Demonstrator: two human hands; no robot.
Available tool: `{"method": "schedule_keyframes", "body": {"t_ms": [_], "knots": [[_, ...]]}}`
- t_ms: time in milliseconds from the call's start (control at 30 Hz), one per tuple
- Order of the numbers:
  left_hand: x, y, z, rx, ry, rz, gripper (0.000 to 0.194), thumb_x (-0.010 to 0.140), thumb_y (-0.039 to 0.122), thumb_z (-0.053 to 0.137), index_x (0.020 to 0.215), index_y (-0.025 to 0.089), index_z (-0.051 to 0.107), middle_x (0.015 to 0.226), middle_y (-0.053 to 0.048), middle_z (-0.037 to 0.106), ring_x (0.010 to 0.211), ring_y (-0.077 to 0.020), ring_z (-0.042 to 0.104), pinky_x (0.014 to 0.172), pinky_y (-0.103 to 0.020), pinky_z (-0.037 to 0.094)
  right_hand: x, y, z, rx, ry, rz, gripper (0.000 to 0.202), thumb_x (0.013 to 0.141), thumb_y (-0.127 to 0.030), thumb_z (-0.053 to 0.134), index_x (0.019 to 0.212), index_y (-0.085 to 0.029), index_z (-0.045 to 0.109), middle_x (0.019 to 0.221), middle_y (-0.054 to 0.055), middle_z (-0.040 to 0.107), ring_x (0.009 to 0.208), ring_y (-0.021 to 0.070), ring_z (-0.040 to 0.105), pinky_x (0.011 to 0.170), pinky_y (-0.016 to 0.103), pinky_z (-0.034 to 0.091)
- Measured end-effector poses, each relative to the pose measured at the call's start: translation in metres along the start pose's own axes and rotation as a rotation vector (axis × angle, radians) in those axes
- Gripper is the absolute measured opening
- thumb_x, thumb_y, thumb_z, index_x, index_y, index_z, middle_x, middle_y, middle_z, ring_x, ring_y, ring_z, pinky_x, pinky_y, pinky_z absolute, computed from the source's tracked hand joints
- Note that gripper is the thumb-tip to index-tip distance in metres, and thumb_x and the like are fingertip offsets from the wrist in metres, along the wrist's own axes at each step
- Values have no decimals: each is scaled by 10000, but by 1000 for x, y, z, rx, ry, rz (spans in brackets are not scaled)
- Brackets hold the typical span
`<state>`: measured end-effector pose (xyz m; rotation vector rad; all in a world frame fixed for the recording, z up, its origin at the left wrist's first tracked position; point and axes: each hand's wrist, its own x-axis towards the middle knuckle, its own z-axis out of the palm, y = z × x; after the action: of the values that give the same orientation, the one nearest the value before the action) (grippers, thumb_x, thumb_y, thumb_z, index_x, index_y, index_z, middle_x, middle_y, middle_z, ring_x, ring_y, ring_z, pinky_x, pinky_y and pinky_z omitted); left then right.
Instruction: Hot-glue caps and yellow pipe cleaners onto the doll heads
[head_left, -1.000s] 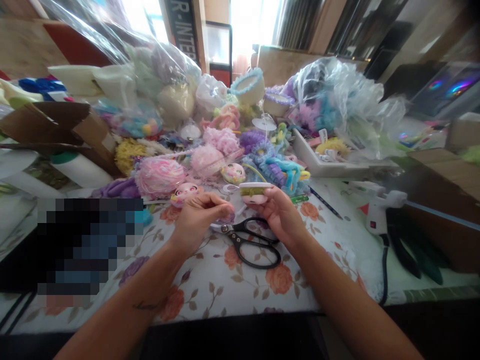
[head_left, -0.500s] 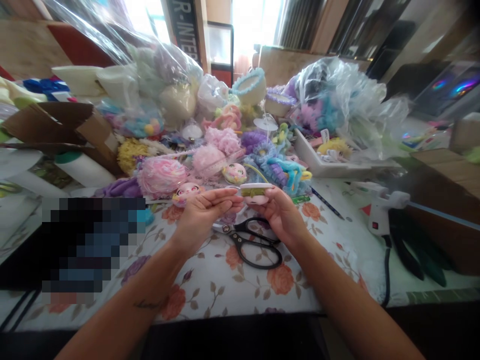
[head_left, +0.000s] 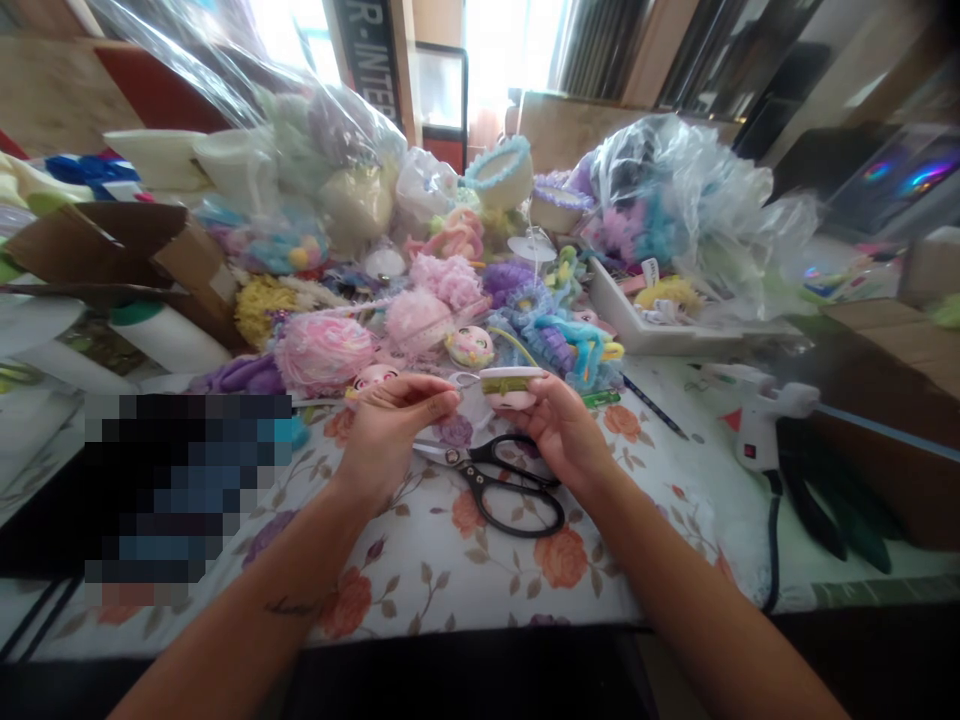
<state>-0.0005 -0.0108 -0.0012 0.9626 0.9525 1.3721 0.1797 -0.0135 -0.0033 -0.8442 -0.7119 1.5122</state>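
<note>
Between the fingers and thumb of my right hand [head_left: 566, 430] is a small round piece [head_left: 510, 388] with a white rim, an olive-green band and a pale pink underside. A thin white loop [head_left: 466, 380] sticks out from its left side. My left hand [head_left: 390, 430] is pinched at the loop's left end, fingertips together; what they grip is too small to make out. Black-handled scissors [head_left: 514, 490] lie on the flowered cloth below both hands. A doll face [head_left: 373, 378] is partly covered by my left hand, and another doll face [head_left: 469, 346] lies behind the hands.
Pink yarn [head_left: 324, 352] and colourful plush pieces crowd the back. A white tray [head_left: 637, 325] is at right, with a pencil [head_left: 654, 406] before it. Farther right stands a glue gun [head_left: 761, 430]. A cardboard box [head_left: 127, 260] and white spool [head_left: 169, 335] are at left.
My left hand has moved a little left, away from the round piece, and its fingers have closed into a pinch. The white loop now shows between the hands. My right hand has hardly moved.
</note>
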Motion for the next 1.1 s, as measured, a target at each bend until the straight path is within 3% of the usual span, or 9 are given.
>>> {"method": "schedule_keyframes", "body": {"t_ms": [233, 367, 667, 767, 833, 900, 1000, 1067, 1100], "knots": [[8, 1, 2, -156, 10, -226, 126, 680, 150, 770, 740, 79, 686, 687, -24, 640, 605, -69, 589, 554, -148, 503, 0, 1, -1, -7, 6, -4, 142, 711, -246, 665, 838, -200, 622, 829, 25, 733, 790, 206, 709, 802, 349, 574], [10, 1, 2, -196, 16, -211, 40, 720, 122, 660, 701, 96, 636, 673, -17, 602, 580, -67, 555, 502, -148, 453, 0, 1, -1, -6, 0, 2, 139, 715, -247, 662, 840, -203, 619, 828, 19, 733, 796, 203, 710, 813, 347, 569], [6, 2, 2, -119, -104, -170, 247, 762, 185, 564, 547, 153, 445, 497, 62, 351, 404, -26, 271, 364, -133, 202, 1, 3, -4, -11, 8, 0, 138, 719, -249, 661, 840, -212, 607, 790, -3, 718, 773, 196, 707, 781, 334, 568], [5, 2, 3, -65, -123, -137, 277, 789, 266, 633, 560, 140, 540, 509, 34, 449, 430, -34, 348, 389, -134, 280, 1, 3, -3, -10, 12, 2, 147, 719, -250, 664, 851, -204, 617, 811, 11, 731, 784, 200, 711, 803, 342, 565], [1, 4, 1, -8, -160, -122, 169, 743, 257, 712, 636, 136, 660, 597, -8, 584, 502, -53, 470, 461, -144, 386, 0, 1, -2, -14, 11, 3, 148, 724, -255, 659, 856, -198, 627, 840, 28, 743, 805, 203, 713, 828, 344, 559], [-3, 8, -1, 39, -310, -168, 70, 663, 193, 780, 669, 159, 719, 687, -37, 672, 567, -91, 567, 524, -177, 457, -1, 0, -1, -23, 14, 0, 147, 731, -260, 650, 861, -194, 638, 859, 40, 749, 817, 205, 715, 843, 343, 554], [-10, 20, -7, 90, -811, -408, 49, 718, 213, 749, 761, 201, 770, 775, -87, 740, 661, -199, 688, 607, -276, 540, -1, 0, -1, -36, 24, -11, 143, 739, -264, 639, 865, -196, 649, 839, 36, 749, 812, 207, 716, 843, 344, 553], [-12, 29, -9, 104, -1116, -561, 268, 754, 255, 728, 1020, 248, 757, 1009, -112, 750, 948, -286, 709, 811, -377, 556, 0, 1, -2, -31, 26, -15, 134, 740, -263, 640, 859, -202, 651, 807, 24, 745, 808, 205, 714, 841, 344, 554], [-12, 32, -10, 106, -1202, -588, 412, 717, 249, 763, 1126, 273, 718, 1173, -105, 701, 1128, -310, 640, 924, -411, 516, 1, 1, -2, -27, 24, -14, 128, 739, -262, 642, 853, -205, 649, 794, 18, 742, 809, 205, 713, 842, 344, 554]]}}
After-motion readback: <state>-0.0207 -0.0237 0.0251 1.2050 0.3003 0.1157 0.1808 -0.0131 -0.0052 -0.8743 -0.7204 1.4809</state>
